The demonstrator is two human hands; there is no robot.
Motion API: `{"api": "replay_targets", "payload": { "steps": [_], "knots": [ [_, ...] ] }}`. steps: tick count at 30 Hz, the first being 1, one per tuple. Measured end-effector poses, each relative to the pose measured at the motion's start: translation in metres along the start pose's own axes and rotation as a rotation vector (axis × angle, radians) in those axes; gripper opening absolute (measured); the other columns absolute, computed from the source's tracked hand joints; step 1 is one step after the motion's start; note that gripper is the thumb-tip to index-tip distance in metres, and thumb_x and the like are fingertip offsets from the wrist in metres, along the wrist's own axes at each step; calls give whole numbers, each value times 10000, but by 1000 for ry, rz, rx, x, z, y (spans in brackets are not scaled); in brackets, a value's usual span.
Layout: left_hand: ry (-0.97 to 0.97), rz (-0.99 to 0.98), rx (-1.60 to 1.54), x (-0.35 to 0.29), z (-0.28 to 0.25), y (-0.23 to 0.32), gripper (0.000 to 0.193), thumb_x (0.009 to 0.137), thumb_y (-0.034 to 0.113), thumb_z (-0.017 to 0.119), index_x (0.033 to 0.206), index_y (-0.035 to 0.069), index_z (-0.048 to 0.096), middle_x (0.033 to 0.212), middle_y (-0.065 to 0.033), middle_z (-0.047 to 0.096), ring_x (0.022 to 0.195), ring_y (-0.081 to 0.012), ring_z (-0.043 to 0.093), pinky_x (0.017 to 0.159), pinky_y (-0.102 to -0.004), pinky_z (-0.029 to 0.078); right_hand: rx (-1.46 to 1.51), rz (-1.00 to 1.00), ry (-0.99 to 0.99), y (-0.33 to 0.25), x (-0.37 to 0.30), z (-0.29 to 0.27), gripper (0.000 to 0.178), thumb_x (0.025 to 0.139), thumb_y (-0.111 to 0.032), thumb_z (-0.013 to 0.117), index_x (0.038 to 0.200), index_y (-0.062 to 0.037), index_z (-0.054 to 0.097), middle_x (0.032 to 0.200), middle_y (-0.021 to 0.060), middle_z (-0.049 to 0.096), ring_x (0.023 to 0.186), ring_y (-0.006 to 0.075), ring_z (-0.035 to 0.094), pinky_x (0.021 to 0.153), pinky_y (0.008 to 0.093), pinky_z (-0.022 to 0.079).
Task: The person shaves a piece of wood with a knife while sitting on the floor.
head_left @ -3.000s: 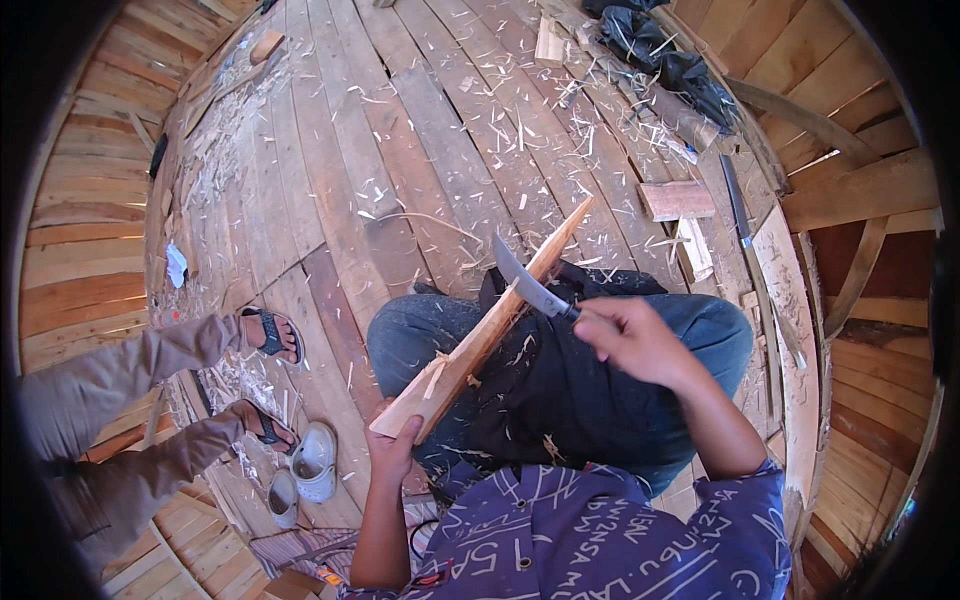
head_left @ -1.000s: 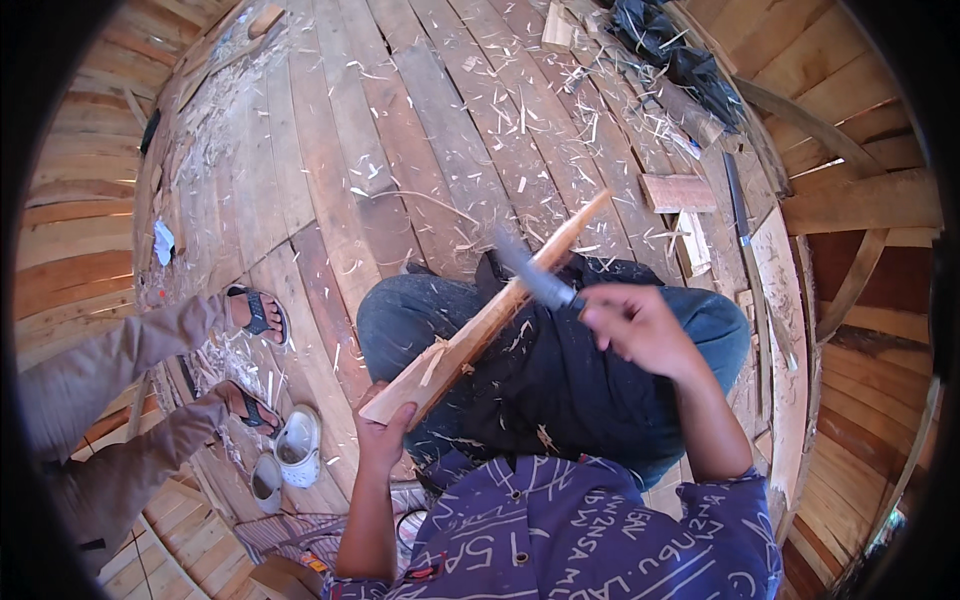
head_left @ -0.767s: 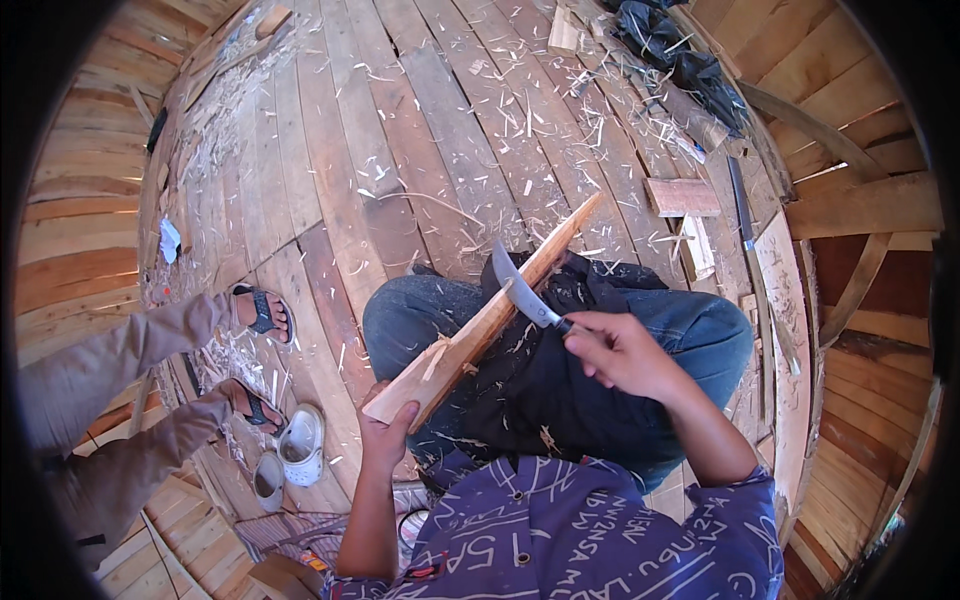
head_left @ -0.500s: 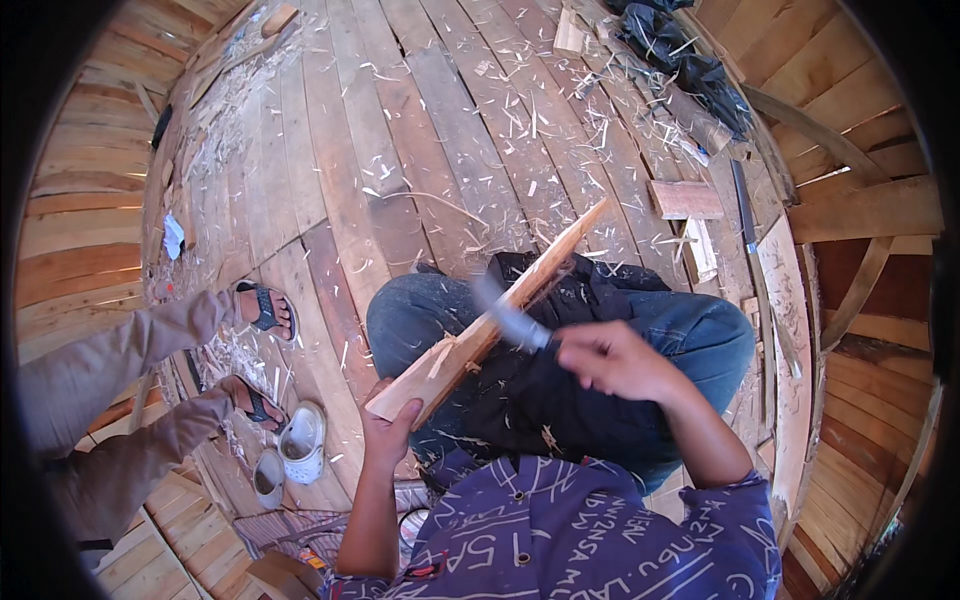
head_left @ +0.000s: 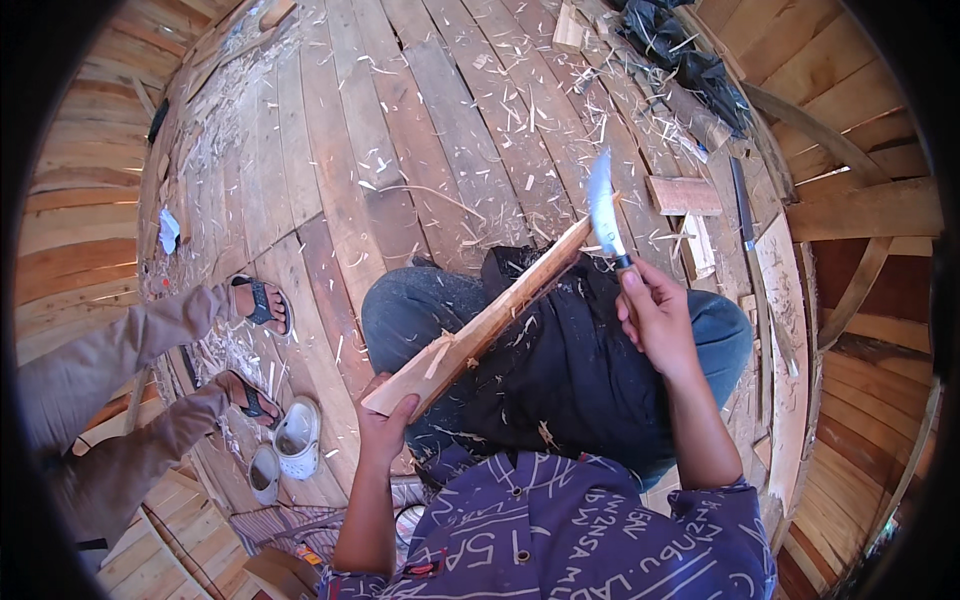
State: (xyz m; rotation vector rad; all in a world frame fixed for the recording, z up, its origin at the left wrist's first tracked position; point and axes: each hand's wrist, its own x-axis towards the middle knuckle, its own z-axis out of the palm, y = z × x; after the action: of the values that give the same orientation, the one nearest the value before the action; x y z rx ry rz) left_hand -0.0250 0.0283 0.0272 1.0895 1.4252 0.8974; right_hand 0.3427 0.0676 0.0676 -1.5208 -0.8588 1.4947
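My left hand (head_left: 388, 415) grips the near end of a long, pale piece of wood (head_left: 470, 342), its thumb lying over the edge. The piece slants up and away to the right across my lap, narrowing toward its far end. A curled shaving still clings to its upper face near my left hand. My right hand (head_left: 655, 315) is closed around the dark handle of a knife with a broad, curved, shiny blade (head_left: 603, 205). The blade points up, beside the far end of the wood and overlapping it in view. A dark cloth (head_left: 560, 375) with shavings on it covers my lap.
Shavings litter the plank floor (head_left: 430, 120). Another person's sandalled feet (head_left: 262, 305) are at the left, near white clogs (head_left: 298, 440). At the right lie a wood block (head_left: 685, 196), a long dark-bladed tool (head_left: 742, 200) and a board (head_left: 785, 330). Black plastic (head_left: 680, 60) lies far right.
My right hand has moved up and to the right, carrying the knife from the wood's middle to beside its far end. The blade now points up. The left hand keeps its hold.
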Motion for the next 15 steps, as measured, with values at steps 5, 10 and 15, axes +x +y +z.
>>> {"api": "replay_targets", "payload": {
  "steps": [5,10,15],
  "knots": [
    [-22,-11,4,-2,-1,1,309,761,104,748,984,3,559,907,-29,594,837,-95,554,742,-238,443,-71,114,-223,8,-16,12,293,944,-243,541,1113,-9,589,608,-15,527,454,24,441,413,186,351],
    [17,-21,-3,-2,4,3,310,763,106,746,987,0,561,908,-32,596,842,-100,557,754,-242,445,-61,36,-173,11,-2,6,213,924,-164,569,1025,19,610,646,-2,539,532,53,486,493,223,406],
    [-19,-20,28,-1,-1,3,308,762,120,749,980,2,566,894,-30,598,832,-101,557,748,-245,445,-126,17,-346,-2,-9,21,279,917,-175,583,1122,12,613,741,14,610,606,60,536,562,220,439]
  ]
}}
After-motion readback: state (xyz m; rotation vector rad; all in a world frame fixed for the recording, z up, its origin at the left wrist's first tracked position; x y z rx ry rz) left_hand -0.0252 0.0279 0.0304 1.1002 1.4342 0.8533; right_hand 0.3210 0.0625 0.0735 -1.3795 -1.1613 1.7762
